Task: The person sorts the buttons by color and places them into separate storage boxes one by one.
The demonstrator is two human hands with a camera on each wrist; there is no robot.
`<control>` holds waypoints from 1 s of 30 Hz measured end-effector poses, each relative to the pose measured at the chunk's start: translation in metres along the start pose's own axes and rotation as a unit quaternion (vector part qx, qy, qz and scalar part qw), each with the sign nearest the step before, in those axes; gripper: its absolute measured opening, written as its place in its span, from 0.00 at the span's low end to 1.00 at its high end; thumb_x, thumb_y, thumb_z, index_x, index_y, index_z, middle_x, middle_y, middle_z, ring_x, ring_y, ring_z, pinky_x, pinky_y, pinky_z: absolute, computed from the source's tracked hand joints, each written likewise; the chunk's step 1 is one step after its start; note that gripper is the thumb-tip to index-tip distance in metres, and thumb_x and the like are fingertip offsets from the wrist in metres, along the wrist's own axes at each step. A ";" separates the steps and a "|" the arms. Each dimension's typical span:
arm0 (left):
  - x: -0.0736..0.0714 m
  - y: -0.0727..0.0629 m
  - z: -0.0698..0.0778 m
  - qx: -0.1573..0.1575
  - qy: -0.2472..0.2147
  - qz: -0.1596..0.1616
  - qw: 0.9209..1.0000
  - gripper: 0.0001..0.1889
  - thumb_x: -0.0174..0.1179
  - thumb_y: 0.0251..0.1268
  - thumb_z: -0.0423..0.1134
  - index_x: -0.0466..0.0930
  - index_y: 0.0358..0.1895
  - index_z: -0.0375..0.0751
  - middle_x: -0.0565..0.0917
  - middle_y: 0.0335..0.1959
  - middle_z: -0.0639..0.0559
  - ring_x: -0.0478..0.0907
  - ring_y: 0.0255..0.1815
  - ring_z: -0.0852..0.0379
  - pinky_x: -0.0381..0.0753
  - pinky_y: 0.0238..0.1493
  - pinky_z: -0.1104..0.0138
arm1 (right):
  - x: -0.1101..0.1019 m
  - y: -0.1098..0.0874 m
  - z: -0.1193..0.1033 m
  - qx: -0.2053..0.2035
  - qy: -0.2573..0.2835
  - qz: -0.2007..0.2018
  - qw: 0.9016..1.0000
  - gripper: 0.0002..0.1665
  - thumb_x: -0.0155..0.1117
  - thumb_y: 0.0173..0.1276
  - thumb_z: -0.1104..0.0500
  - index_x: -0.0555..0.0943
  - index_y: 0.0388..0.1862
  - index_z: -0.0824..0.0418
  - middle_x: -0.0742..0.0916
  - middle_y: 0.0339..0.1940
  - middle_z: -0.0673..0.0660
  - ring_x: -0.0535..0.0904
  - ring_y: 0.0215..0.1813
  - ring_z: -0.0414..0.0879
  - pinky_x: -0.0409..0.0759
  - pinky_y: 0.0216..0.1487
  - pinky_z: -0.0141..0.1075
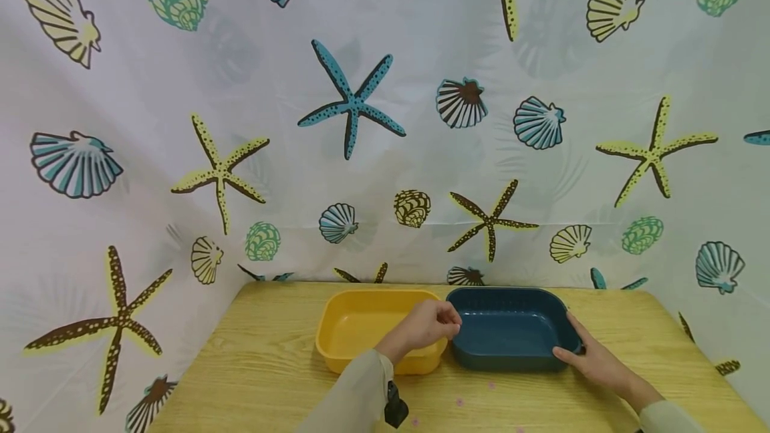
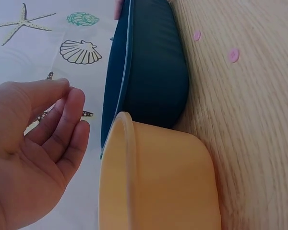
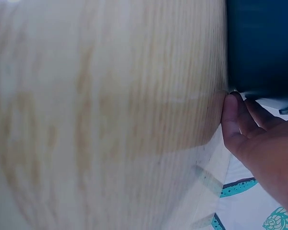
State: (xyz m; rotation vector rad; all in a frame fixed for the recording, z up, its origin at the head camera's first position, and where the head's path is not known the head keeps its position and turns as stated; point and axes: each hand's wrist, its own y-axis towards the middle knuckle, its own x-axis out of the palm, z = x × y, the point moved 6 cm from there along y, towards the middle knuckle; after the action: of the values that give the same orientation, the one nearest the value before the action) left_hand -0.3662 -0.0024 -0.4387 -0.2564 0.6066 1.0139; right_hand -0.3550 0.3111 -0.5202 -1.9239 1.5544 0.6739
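Note:
A yellow plastic basin (image 1: 339, 355) stands on the table beside a dark blue basin (image 1: 505, 362), their near ends almost touching. Above the place where they meet is my left hand (image 1: 424, 325), its fingers curled and the thumb tip against the index fingertip. In the left wrist view nothing shows between those fingertips; whether something tiny is hidden there cannot be seen. At the right end of the blue basin my right hand (image 1: 601, 361) holds the corner, thumb at the front and fingers along the side. Small pink buttons (image 2: 234, 55) lie in front of the basins.
The wooden table (image 1: 259, 366) reaches out on both sides of the basins. Behind it hangs a white curtain (image 1: 385, 172) printed with starfish and shells, which also closes in the left and right sides. A dark wrist strap (image 1: 395, 406) sits on the left sleeve.

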 end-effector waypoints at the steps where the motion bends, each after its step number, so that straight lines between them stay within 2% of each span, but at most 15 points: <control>1: 0.000 0.002 -0.001 -0.004 0.000 -0.001 1.000 0.04 0.61 0.64 0.33 0.82 0.37 0.35 0.79 0.26 0.56 0.79 0.32 0.48 0.76 0.31 0.69 | 0.000 0.000 0.000 0.000 0.001 0.000 1.000 0.57 0.59 0.67 0.42 0.34 0.76 0.63 0.45 0.72 0.77 0.47 0.68 0.75 0.56 0.61 0.65; 10: 0.001 0.015 -0.010 -0.016 0.000 0.012 1.000 0.06 0.60 0.64 0.32 0.83 0.40 0.33 0.81 0.27 0.54 0.80 0.32 0.50 0.78 0.34 0.68 | 0.001 0.000 0.001 0.001 0.013 -0.005 1.000 0.57 0.58 0.69 0.43 0.32 0.76 0.62 0.44 0.72 0.77 0.46 0.69 0.75 0.56 0.61 0.65; 14: 0.001 0.019 -0.017 -0.033 -0.010 0.022 0.999 0.06 0.61 0.64 0.32 0.83 0.39 0.33 0.80 0.26 0.53 0.80 0.31 0.52 0.78 0.34 0.68 | 0.000 -0.001 -0.001 0.001 0.015 -0.007 1.000 0.57 0.57 0.69 0.43 0.32 0.76 0.62 0.44 0.72 0.77 0.46 0.69 0.75 0.56 0.61 0.65; 24: 0.006 0.021 -0.032 -0.077 -0.042 0.047 0.995 0.06 0.60 0.64 0.31 0.82 0.40 0.33 0.79 0.26 0.52 0.76 0.29 0.57 0.77 0.35 0.66 | 0.001 -0.002 -0.001 -0.006 0.019 -0.004 1.000 0.56 0.58 0.69 0.45 0.33 0.76 0.63 0.44 0.72 0.77 0.48 0.69 0.75 0.57 0.62 0.64; 30: 0.005 0.024 -0.032 -0.087 -0.029 0.068 0.993 0.05 0.60 0.65 0.32 0.82 0.40 0.35 0.78 0.27 0.53 0.75 0.28 0.58 0.77 0.35 0.67 | 0.001 0.000 0.001 -0.008 0.035 -0.012 0.999 0.56 0.58 0.70 0.46 0.32 0.76 0.62 0.42 0.72 0.77 0.45 0.69 0.75 0.55 0.62 0.64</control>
State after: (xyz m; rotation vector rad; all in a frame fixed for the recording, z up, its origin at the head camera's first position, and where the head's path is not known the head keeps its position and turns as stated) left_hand -0.3966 -0.0014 -0.4657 -0.3419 0.4891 1.2047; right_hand -0.3546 0.3106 -0.5215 -1.9951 1.5697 0.6165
